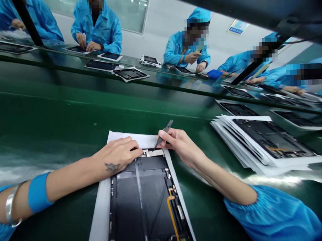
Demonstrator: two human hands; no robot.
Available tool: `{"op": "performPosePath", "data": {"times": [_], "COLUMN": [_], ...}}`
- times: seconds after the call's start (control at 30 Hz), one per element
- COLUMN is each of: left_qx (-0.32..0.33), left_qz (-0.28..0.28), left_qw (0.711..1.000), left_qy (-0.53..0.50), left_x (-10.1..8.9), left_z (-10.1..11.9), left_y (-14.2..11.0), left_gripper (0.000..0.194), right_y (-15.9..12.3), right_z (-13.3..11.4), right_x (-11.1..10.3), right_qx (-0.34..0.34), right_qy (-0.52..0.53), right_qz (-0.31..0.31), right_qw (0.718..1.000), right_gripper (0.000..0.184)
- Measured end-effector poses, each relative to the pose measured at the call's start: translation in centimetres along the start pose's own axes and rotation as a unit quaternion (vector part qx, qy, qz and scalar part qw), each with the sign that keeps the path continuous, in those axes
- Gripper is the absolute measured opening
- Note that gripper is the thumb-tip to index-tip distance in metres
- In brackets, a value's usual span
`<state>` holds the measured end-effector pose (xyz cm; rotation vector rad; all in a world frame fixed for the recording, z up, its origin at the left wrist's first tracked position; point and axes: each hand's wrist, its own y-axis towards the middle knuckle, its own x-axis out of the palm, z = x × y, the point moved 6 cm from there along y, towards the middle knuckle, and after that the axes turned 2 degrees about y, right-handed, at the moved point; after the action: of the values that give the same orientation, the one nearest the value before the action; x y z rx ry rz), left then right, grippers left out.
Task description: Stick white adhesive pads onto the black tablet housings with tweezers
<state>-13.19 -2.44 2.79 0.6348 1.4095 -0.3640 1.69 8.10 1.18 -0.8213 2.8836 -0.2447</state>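
An opened black tablet housing (pixel 150 192) lies on a white sheet (pixel 97 215) in front of me, with an orange flex cable (pixel 171 212) down its right side. My left hand (pixel 122 150) rests on its upper left part, fingers curled and closed; whatever is under the fingertips is hidden. Held in my right hand (pixel 178 143), closed like a pen grip, is a pair of dark tweezers (pixel 165 131). The tweezers' tips point down at a pale strip (pixel 155 153) along the housing's top edge; whether they touch it I cannot tell.
To the right is a stack of tablet housings between white sheets (pixel 258 144). The green bench (pixel 70 113) stretches to a raised shelf where more housings (pixel 132 73) lie. Several co-workers in blue work behind it, one person (pixel 98 27) at upper left. Dark posts (pixel 257 61) rise from the shelf.
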Motion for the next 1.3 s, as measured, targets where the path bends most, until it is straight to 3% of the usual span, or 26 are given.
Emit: {"op": "performPosePath", "data": {"times": [0.33,0.77,0.97,1.17,1.3], "left_qx": [-0.001,-0.005,0.009,0.024,0.035], "left_qz": [0.000,-0.006,0.013,0.023,0.038], "left_qw": [1.000,1.000,1.000,0.999,0.998], "left_qy": [0.005,0.020,0.025,0.024,0.026], "left_x": [0.1,0.3,0.0,0.1,0.0], "left_z": [0.1,0.0,0.0,0.1,0.1], "left_y": [-0.1,0.0,-0.1,-0.2,-0.2], "left_gripper": [0.030,0.037,0.038,0.037,0.032], "right_y": [0.2,0.2,0.0,-2.2,-3.6], "right_z": [0.1,0.1,-0.4,-1.7,-2.3], "right_x": [-0.1,0.0,0.0,-0.4,1.2], "right_qx": [-0.004,-0.020,-0.110,-0.230,-0.329], "right_qy": [-0.020,-0.025,-0.121,-0.186,-0.207], "right_qz": [0.003,0.005,0.014,0.081,0.031], "right_qw": [1.000,0.999,0.986,0.952,0.921], "right_gripper": [0.048,0.047,0.043,0.031,0.023]}}
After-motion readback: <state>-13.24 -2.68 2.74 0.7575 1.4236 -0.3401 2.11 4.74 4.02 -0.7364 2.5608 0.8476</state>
